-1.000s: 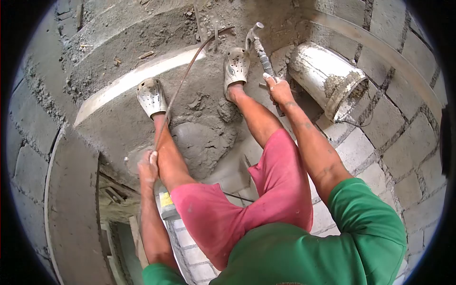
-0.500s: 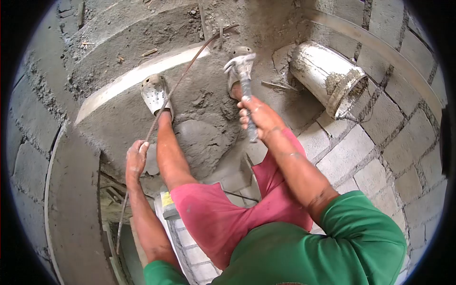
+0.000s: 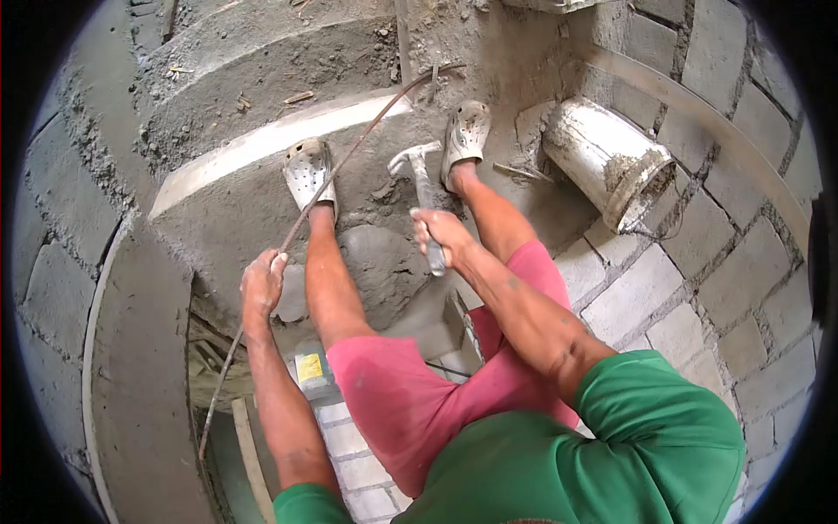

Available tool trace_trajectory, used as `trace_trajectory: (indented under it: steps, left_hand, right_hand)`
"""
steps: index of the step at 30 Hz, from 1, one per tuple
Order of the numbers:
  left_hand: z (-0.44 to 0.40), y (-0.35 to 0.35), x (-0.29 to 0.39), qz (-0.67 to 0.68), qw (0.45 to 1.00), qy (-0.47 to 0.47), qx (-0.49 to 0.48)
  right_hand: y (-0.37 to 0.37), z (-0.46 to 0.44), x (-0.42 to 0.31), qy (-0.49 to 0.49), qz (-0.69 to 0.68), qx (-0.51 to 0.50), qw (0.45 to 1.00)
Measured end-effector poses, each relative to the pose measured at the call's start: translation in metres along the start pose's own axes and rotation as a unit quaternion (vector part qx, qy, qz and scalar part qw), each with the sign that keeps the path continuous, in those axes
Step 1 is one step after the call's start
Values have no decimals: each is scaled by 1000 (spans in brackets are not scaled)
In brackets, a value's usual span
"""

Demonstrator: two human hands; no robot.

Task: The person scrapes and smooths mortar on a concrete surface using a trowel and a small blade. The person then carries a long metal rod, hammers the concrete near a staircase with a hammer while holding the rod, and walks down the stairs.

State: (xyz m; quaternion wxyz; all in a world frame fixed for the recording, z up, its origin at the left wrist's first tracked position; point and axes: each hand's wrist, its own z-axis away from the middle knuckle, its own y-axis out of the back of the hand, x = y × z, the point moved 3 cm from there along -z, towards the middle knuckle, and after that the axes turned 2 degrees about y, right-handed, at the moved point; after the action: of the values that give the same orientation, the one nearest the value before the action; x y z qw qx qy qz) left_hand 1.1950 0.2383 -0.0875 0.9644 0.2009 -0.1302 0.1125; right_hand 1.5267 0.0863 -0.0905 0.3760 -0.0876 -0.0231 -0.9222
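My left hand (image 3: 264, 281) is closed around a long thin rusty metal rod (image 3: 351, 150). The rod slants from low on the left, past my left foot, up to a small upright peg (image 3: 434, 80) near its bent far end. In my right hand (image 3: 443, 234) is a claw hammer (image 3: 422, 179), gripped by its grey handle, with the head pointing away from me. The hammer hangs in the air between my shins, apart from the rod. Both of my feet, in pale perforated clogs (image 3: 309, 175), stand on the mortar-covered floor.
A mortar-smeared white bucket (image 3: 602, 157) lies on its side at the right, by a block wall (image 3: 716, 253). Wet mortar (image 3: 375, 271) is heaped between my legs. A pale board edge (image 3: 271, 148) crosses ahead, and a wide plank (image 3: 140, 375) runs along the left.
My right hand has moved left with the hammer, whose head now sits lower and left of my right foot. My left hand keeps its hold on the rod. The whole view has shifted slightly.
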Motion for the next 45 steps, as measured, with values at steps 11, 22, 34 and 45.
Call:
trace_trajectory:
  steps: [11,22,34,45]
  left_hand:
    - [-1,-12,-9,-2,1000,-20,-11]
    - [0,-16,-2,45,998,20,-36]
    - [-13,16,7,4,999,43,-25]
    - [-13,36,17,-35,997,65,-27]
  right_hand:
    - [6,-5,-19,-6,0,10,1000]
    - [17,-10,-25,4,28,8,1000]
    - [23,-12,-41,12,-13,19,1000]
    - [-11,0,-83,100,138,20,985]
